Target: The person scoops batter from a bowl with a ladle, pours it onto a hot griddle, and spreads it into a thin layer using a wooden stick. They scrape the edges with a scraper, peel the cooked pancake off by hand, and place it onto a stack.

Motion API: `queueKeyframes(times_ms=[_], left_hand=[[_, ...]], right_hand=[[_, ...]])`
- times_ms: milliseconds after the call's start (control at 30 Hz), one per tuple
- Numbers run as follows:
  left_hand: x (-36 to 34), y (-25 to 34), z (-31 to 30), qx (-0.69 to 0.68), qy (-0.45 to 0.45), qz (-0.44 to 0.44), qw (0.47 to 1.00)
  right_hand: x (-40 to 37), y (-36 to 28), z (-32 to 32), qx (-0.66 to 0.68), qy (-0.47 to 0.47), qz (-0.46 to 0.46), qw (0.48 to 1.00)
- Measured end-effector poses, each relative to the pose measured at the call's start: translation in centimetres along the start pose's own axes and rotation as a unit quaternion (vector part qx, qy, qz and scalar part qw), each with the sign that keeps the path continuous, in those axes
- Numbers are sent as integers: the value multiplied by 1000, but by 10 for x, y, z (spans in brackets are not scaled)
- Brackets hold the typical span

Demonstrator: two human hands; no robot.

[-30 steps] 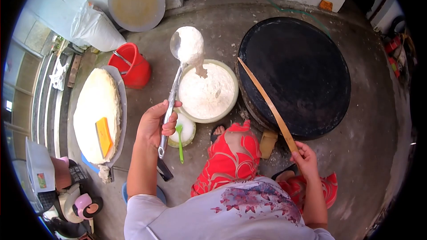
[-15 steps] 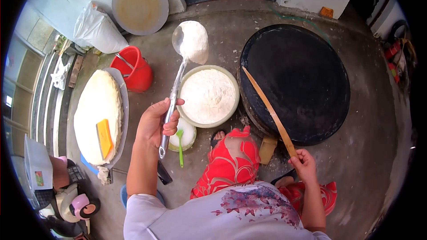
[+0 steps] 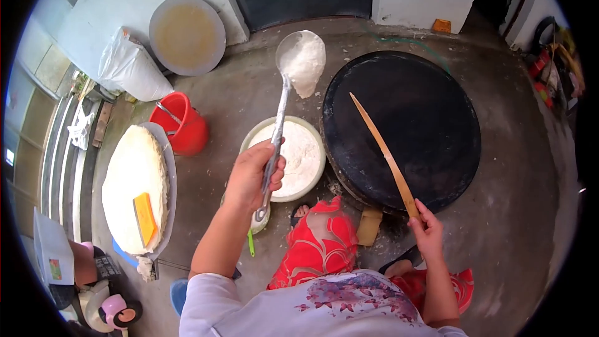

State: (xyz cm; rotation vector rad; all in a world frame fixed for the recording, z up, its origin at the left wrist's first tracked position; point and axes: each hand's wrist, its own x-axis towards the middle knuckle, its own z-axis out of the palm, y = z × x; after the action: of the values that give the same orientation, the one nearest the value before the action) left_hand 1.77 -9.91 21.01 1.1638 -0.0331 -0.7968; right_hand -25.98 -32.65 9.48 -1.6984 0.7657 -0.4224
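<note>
My left hand [image 3: 254,175] is closed round the handle of a metal ladle [image 3: 282,103]. A mound of pale batter [image 3: 303,62] fills the ladle's bowl and bulges over its right side, raised beyond the tub [image 3: 322,156] of white batter or flour. In my right hand [image 3: 427,231] is the lower end of a long, flat wooden spatula [image 3: 382,146]. Its blade slants up and left over the round black griddle [image 3: 430,118], the tip above the left part of the surface. Below the tub, a bowl with a green spoon [image 3: 251,243] is mostly hidden by my left hand.
On the left, a stack of thin pale flatbreads [image 3: 131,168] carries a yellow scraper [image 3: 145,218]. Behind it stand a red bucket [image 3: 187,131], a white sack [image 3: 134,65] and a round lid [image 3: 187,34] against the wall. A cardboard piece [image 3: 369,226] lies below the griddle.
The loaded ladle has moved right, toward the griddle, with the batter sagging lower. My right hand still holds the spatula, its tip now farther in over the griddle. The whole view has shifted slightly.
</note>
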Motion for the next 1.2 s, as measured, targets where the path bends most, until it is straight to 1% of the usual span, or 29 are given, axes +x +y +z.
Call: queueKeyframes(times_ms=[67, 133, 200, 267, 300, 333, 367, 400, 433, 467, 533, 600, 633, 700, 767, 800, 867, 967, 1033, 1067, 1100, 1133, 1167, 1200], left_hand=[[21, -14, 14, -3, -3, -2, 1000], [48, -36, 22, 8, -2, -5, 1000], [67, -56, 32, 10, 23, -10, 1000], [84, -75, 40, 20, 25, -9, 999], [89, -82, 45, 5, 35, -15, 999], [98, -93, 43, 9, 25, -18, 999], [104, -104, 42, -6, 45, -31, 999], [110, -114, 42, -21, 63, -43, 997], [115, -123, 42, -19, 62, -44, 997], [117, -130, 41, -9, 71, -45, 996], [119, -139, 43, 4, 79, -47, 996], [119, -144, 44, -24, 105, -54, 993], [119, -147, 43, -24, 106, -55, 993], [120, -149, 40, 36, 104, -34, 993], [121, -150, 43, 43, 123, -20, 991], [119, -153, 45, 49, 139, -10, 989], [118, -155, 44, 57, 133, -3, 989], [113, -155, 40, 71, 135, 23, 988], [109, -151, 42, 79, 140, 34, 986], [106, -150, 44, 65, 141, 52, 986], [104, -150, 46, 51, 143, 68, 986], [104, -152, 46, 50, 142, 66, 986], [107, -153, 46, 47, 123, 40, 990], [110, -154, 45, 44, 105, 15, 993]], right_hand=[[6, 1, -3, -24, 27, -11, 999], [13, 0, -5, -151, 70, -109, 980], [19, -10, -5, -162, 79, -117, 977], [27, -18, -3, -173, 87, -127, 973], [32, -21, -1, -184, 86, -145, 968], [36, -22, 1, -195, 85, -162, 964], [40, -23, 4, -195, 86, -159, 964], [46, -24, 7, -192, 69, -164, 965], [53, -24, 11, -189, 52, -169, 966], [58, -27, 16, -188, 54, -167, 966], [69, -31, 24, -240, 20, -168, 956], [78, -19, 25, -258, 15, -148, 954], [80, -14, 23, -257, 20, -154, 954], [84, -14, 21, -253, 25, -162, 953], [82, -20, 20, -199, 41, -173, 964], [82, -18, 23, -198, 41, -168, 965], [87, -14, 25, -243, 37, -126, 961], [86, -12, 25, -231, 33, -108, 966], [87, -12, 25, -203, 35, -125, 971], [86, -11, 25, -176, 38, -140, 974], [85, -10, 24, -177, 38, -137, 974], [86, -9, 23, -192, 23, -110, 975], [88, -9, 21, -206, 10, -86, 975], [88, -8, 18, -207, 10, -87, 974]])
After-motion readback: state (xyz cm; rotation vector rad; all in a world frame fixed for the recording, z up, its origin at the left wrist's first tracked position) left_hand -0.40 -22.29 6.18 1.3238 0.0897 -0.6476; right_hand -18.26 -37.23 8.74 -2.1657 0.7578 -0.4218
